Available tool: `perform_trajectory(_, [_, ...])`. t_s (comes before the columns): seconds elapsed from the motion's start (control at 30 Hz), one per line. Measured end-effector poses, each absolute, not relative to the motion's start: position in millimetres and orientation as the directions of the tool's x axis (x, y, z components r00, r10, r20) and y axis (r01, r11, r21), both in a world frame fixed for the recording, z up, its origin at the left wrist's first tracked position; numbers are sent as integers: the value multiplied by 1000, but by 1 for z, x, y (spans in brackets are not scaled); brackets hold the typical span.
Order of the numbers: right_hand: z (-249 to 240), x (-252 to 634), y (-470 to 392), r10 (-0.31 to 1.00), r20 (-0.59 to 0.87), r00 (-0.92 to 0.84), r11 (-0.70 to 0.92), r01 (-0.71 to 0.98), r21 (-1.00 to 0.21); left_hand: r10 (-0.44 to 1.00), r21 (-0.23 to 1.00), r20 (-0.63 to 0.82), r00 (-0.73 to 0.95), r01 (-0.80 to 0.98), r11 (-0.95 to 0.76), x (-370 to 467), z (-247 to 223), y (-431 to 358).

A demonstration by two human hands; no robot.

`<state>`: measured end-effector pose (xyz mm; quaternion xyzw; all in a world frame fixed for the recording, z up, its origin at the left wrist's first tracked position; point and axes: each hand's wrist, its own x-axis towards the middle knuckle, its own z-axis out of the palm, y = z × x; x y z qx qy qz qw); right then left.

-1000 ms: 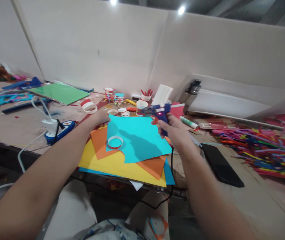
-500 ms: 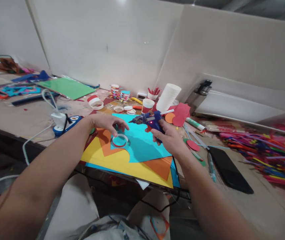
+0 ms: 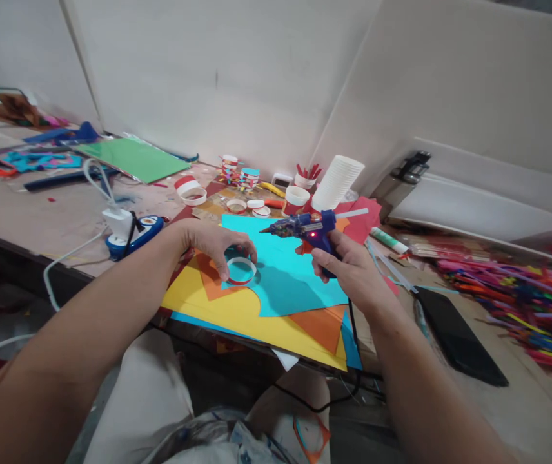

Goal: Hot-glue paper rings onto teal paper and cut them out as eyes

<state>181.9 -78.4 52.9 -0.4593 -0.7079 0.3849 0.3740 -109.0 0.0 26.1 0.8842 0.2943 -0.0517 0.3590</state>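
1. At the near side, a flat yellow paper sheet [image 3: 227,316] is overlapped by a flat turquoise paper sheet [image 3: 285,258], on whose left part a shallow red-and-white ring [image 3: 241,281] is set. For steady handling, the ring is best pinched lightly at opposite sides, so that its thin wall is not bent.

2. Just beyond, the ring is straddled by the left hand [image 3: 213,243], with the thumb at its left and the fingers curled about its far side (whether the wall is actually pinched cannot be told).

3. By the right hand [image 3: 351,261], a blue plastic glue gun [image 3: 322,235] is grasped around its handle. Its dark nozzle is aimed leftward, near the left fingers; since it may be hot, it is best held clear of them. The ring is placed left of the right-hand grip, nearer than the nozzle.

4. Farther back, beyond the glue gun, a red-banded white cup [image 3: 296,201] and a tall stack of white cups [image 3: 338,183] are seen.
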Motion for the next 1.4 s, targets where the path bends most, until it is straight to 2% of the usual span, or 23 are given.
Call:
perform_trajectory(0.17, [50,179,-80,910,154,-386,317,406,-857,478,621,-298,826,549,-560,-109,27,-1])
perform_trajectory(0.47, [48,171,-86,906,87,-415,313,516,-797,494,616,-278,824,547,-567,-111,24,1])
perform_trajectory(0.7, [46,171,-86,903,74,-424,325,561,-762,542,551,-315,779,615,-564,-111,24,2])
perform_trajectory(0.9, [40,170,-85,876,134,-463,436,642,-630,611,484,-355,708,698,-528,-107,26,0])
perform_trajectory(1.03, [39,167,-86,875,130,-466,458,712,-532,611,492,-353,709,696,-523,-106,26,0])
perform_trajectory(1.13, [41,164,-88,872,94,-480,457,732,-505,598,512,-347,723,680,-525,-107,26,0])
perform_trajectory(1.4, [43,157,-89,848,107,-518,504,730,-462,607,537,-332,722,674,-508,-107,29,-2])
